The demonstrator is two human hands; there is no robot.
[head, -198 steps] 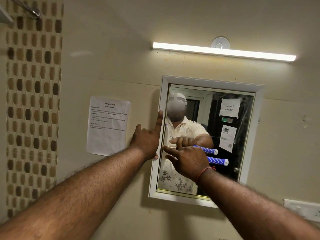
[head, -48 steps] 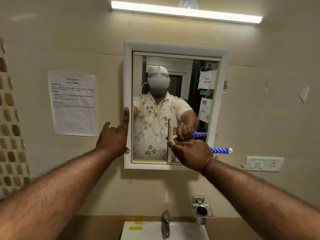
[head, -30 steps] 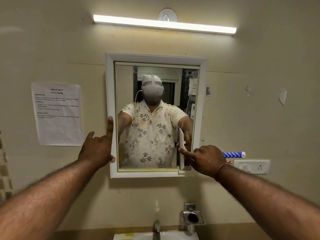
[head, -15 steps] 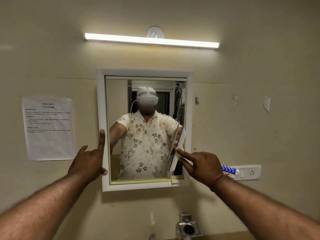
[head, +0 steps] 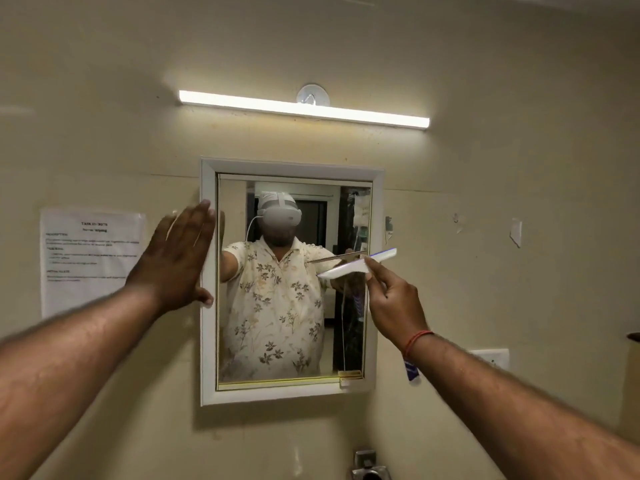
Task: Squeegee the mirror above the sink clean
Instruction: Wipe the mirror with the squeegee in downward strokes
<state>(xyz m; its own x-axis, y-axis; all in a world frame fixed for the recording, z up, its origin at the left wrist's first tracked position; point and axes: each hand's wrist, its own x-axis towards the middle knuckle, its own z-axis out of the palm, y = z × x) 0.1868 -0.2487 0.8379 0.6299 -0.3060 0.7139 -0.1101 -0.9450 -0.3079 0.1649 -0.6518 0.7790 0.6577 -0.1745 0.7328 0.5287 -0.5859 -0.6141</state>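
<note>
A white-framed mirror (head: 207,341) hangs on the beige wall and reflects a person in a floral shirt. My right hand (head: 394,299) grips a white squeegee (head: 356,263); its blade lies nearly level at the mirror's right edge, about mid-height. The blue-and-white handle end (head: 411,370) sticks out below my wrist. Whether the blade touches the glass I cannot tell. My left hand (head: 176,258) is flat with fingers extended upward, at the left side of the frame.
A printed paper sheet (head: 86,251) is taped to the wall left of the mirror. A tube light (head: 301,109) glows above. A wall switch plate (head: 491,358) sits at the right, and a metal fitting (head: 369,467) shows below the mirror.
My right hand has risen from the mirror's lower right corner and turned the squeegee blade from upright to nearly level. My left hand has lifted and opened flat. The view tilted up.
</note>
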